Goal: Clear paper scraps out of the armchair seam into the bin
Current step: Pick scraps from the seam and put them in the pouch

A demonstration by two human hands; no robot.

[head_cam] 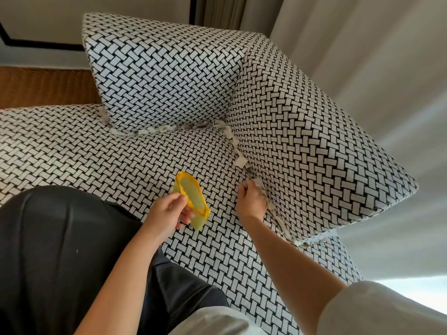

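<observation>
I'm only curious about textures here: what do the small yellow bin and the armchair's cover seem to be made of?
The yellow bin looks like thin, soft, translucent fabric or plastic with a darker yellow rim; it flattens to an oval where the left hand pinches it. The armchair cover looks like matte woven upholstery, in a black-and-white basket-weave with no shine.

The armchair [169,68] is showing a black-and-white basket-weave pattern all over. White paper scraps [169,128] are lining its seam. The bin [193,201] is glowing pale yellow-green with a deeper yellow rim. Black trousers [60,250], a white sleeve [375,310] and brown carpet [43,85] are framing them.
</observation>
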